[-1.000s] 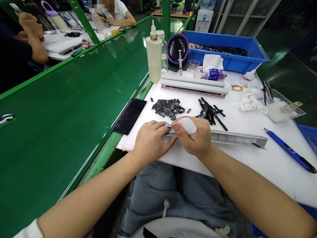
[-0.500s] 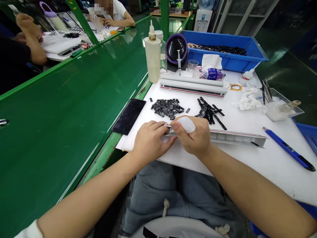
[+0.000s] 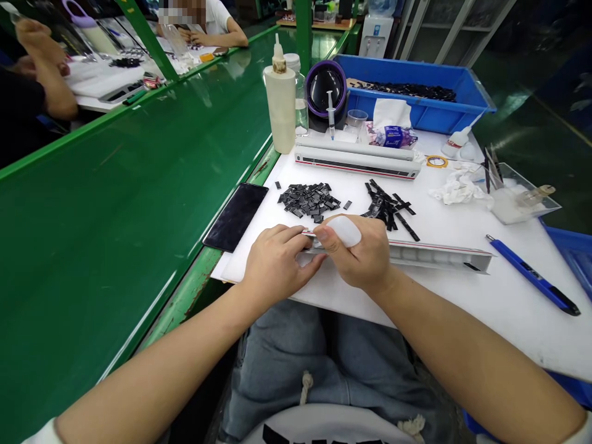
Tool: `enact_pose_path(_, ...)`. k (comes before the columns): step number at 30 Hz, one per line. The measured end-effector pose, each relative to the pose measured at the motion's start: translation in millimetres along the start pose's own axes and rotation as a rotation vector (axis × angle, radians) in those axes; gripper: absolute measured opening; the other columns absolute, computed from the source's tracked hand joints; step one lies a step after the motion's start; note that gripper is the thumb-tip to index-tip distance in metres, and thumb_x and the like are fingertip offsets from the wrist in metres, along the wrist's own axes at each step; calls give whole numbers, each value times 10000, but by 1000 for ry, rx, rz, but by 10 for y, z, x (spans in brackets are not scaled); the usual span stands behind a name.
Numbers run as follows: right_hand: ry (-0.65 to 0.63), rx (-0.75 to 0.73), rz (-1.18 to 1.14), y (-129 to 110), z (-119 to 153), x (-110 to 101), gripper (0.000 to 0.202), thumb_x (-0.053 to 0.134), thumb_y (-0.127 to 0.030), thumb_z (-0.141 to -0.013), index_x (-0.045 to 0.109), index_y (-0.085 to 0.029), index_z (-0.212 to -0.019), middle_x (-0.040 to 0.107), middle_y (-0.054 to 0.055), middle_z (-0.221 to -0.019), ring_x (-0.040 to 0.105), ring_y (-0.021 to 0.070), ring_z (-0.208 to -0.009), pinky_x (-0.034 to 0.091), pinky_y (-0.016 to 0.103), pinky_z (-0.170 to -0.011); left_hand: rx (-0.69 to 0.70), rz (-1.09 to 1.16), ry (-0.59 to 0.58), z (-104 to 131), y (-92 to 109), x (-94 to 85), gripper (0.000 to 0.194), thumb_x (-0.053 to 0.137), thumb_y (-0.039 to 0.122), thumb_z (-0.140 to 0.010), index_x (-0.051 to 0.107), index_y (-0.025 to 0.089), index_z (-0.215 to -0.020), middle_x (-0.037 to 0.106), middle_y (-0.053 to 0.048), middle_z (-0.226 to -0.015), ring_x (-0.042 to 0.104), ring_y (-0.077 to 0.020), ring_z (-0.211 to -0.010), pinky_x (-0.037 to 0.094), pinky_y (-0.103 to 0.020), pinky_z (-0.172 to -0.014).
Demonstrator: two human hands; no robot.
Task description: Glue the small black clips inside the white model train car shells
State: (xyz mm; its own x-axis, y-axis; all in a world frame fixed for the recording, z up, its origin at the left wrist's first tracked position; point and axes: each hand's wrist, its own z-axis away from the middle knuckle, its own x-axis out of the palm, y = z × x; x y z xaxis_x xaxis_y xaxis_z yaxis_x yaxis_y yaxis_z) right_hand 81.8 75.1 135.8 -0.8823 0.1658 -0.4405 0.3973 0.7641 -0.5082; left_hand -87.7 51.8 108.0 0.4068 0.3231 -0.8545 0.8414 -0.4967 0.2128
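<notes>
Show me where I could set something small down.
On the white tabletop, between the held casing, the right forearm and the blue pen. A smaller patch lies between the black strips and the crumpled tissue. The green surface left of the phone is bare too. It's crowded along the back, from the tall bottle to the tissue pack.

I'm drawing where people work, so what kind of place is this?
Probably a factory assembly line: a long, shiny green conveyor-like surface, a pile of small black rectangular pieces, and a large blue plastic bin holding dark pieces.
</notes>
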Motion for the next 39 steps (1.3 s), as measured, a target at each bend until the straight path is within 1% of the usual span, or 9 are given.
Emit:
enact_pose_path(5,-30,27,-9,1,-3,-4,348,481,-334,-978,606,-172,-697,645,44,-642,627,149,-616,476,271,-603,6,-22,-11,-3,-19,-2,234,618,411,-866,676,190,-815,716,-85,-893,634,-270,-883,516,-416,-771)
enact_pose_path(8,-33,38,-2,-2,-6,-9,350,480,-339,-977,601,-172,-694,640,44,-637,621,147,-614,471,271,-605,12,-26,-6,2,-21,-1,238,618,415,-867,671,189,-812,710,-86,-874,635,-268,-884,516,-408,-767)
enact_pose_path(15,-10,16,-12,-3,-5,-13,336,501,-324,-969,600,-168,-689,644,45,-641,617,143,-603,457,266,-589,23,-23,-5,-4,-15,3,229,626,400,-866,673,178,-833,716,-92,-921,632,-270,-893,519,-413,-787)
enact_pose_path(19,-1,7,-18,-4,-9,-16,340,502,-319,-972,599,-165,-684,645,47,-641,616,141,-596,448,264,-582,33,-23,2,-4,-18,-2,232,620,397,-869,670,175,-822,713,-93,-905,628,-272,-874,519,-414,-771)
enact_pose_path(25,-18,27,5,-4,-13,-22,392,459,-369,-992,594,-176,-678,631,37,-620,605,137,-589,446,265,-577,30,-35,4,3,-19,-8,238,611,402,-875,667,182,-805,703,-91,-862,633,-272,-874,516,-406,-768)
enact_pose_path(35,-12,30,4,-4,-26,-31,400,459,-377,-991,592,-179,-670,627,36,-611,616,140,-592,459,262,-581,32,-35,2,6,-25,10,235,601,402,-877,667,185,-816,706,-93,-875,631,-273,-879,517,-412,-774)
enact_pose_path(39,-7,57,-50,-6,6,-6,382,487,-365,-978,605,-171,-672,628,37,-619,613,140,-600,461,268,-585,26,-40,-3,1,-17,3,238,598,401,-881,665,183,-815,712,-97,-894,632,-273,-869,520,-412,-764)
